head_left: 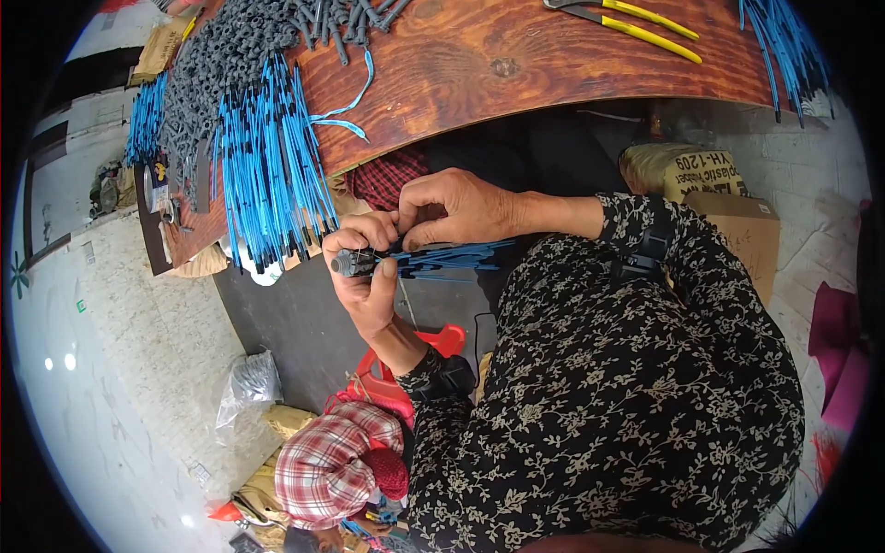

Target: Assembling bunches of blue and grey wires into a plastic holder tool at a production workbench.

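Observation:
My left hand [364, 281] is closed round a bundle of thin blue rods [452, 261], which fan out to the right beneath my right hand. Dark grey ribbed plastic ends [348, 263] stick out of the left fist, with the left thumb lying along them. Against the left fingers, my right hand [461, 210] has its thumb and fingertips pinched together; what they hold is too small and hidden to name. Both hands are just off the near edge of the wooden table [516, 92].
A heap of grey plastic fittings [217, 69] and blue rods with black tips [277, 175] cover the table's left. A blue strip [355, 97] and yellow-handled pliers [636, 18] lie there. A cardboard box [737, 235] stands right; a checked-shirted co-worker [327, 461] sits lower left.

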`<action>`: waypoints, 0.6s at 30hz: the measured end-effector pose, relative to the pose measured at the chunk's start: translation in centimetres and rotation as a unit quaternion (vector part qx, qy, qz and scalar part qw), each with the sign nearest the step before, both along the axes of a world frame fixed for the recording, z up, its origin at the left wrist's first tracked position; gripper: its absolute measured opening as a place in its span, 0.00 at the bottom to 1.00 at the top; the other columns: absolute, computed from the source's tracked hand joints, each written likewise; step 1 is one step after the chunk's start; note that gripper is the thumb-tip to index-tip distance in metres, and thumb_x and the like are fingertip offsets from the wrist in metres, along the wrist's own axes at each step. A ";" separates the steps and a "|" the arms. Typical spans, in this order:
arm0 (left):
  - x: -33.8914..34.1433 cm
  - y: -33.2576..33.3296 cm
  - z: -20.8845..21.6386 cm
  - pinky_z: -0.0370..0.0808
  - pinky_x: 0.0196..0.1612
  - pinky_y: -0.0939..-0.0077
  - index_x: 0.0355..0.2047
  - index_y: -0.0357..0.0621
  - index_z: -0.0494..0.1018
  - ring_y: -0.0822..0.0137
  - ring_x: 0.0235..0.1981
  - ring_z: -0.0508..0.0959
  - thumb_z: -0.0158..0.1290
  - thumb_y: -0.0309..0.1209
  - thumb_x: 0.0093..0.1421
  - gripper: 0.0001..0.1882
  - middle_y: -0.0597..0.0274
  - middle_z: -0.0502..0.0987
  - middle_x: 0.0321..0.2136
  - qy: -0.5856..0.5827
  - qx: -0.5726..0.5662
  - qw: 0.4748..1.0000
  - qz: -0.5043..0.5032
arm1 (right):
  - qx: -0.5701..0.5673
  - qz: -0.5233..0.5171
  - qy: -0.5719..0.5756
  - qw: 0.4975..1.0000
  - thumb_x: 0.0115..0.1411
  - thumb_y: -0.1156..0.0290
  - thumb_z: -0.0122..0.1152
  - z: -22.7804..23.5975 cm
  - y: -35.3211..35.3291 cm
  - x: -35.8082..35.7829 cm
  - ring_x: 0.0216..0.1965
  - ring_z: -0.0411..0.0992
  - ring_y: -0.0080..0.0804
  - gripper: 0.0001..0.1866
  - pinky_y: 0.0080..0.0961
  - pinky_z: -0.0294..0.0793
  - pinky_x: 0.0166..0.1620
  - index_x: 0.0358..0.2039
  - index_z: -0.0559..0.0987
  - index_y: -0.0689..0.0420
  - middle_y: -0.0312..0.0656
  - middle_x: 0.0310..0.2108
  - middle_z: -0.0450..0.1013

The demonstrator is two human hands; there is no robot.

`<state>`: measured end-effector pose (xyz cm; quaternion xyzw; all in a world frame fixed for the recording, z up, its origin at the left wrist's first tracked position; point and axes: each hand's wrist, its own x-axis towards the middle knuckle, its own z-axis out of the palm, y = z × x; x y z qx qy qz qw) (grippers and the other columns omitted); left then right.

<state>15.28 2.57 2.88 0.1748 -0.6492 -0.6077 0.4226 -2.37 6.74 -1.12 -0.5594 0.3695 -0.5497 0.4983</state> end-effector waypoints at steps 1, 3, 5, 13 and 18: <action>0.0 -0.1 -0.1 0.65 0.55 0.54 0.43 0.46 0.61 0.63 0.38 0.67 0.62 0.29 0.54 0.22 0.61 0.64 0.34 0.004 -0.002 1.000 0.002 | -0.002 0.002 0.004 1.000 0.51 0.68 0.70 0.0 0.0 0.0 0.30 0.76 0.24 0.11 0.25 0.75 0.35 0.30 0.79 0.60 0.39 0.26 0.77; 0.2 -0.4 -0.3 0.66 0.54 0.54 0.43 0.45 0.60 0.62 0.39 0.68 0.60 0.26 0.53 0.22 0.59 0.66 0.34 0.013 -0.005 1.000 -0.007 | 0.000 0.005 0.005 1.000 0.51 0.71 0.70 -0.1 -0.1 0.1 0.31 0.75 0.24 0.10 0.24 0.75 0.36 0.30 0.78 0.61 0.38 0.28 0.75; 0.2 -0.5 -0.4 0.66 0.54 0.54 0.43 0.45 0.60 0.62 0.39 0.68 0.60 0.25 0.53 0.22 0.57 0.66 0.34 0.020 -0.009 1.000 -0.009 | -0.001 0.008 0.009 1.000 0.52 0.73 0.70 -0.1 -0.2 0.2 0.32 0.75 0.24 0.10 0.23 0.75 0.36 0.30 0.77 0.62 0.38 0.28 0.75; -0.3 -0.2 0.4 0.63 0.52 0.59 0.43 0.46 0.60 0.63 0.40 0.66 0.58 0.25 0.54 0.20 0.61 0.64 0.34 0.018 0.021 1.000 0.003 | -0.003 0.001 0.020 1.000 0.53 0.75 0.69 0.4 -0.3 -0.1 0.34 0.75 0.25 0.09 0.23 0.76 0.38 0.31 0.77 0.63 0.38 0.30 0.75; -0.5 -0.9 0.4 0.63 0.53 0.60 0.43 0.45 0.59 0.62 0.40 0.66 0.54 0.23 0.55 0.18 0.60 0.65 0.34 0.003 0.018 1.000 -0.005 | -0.009 -0.051 0.085 0.995 0.53 0.74 0.69 1.3 0.2 -1.0 0.34 0.75 0.25 0.11 0.22 0.77 0.38 0.34 0.77 0.63 0.38 0.32 0.74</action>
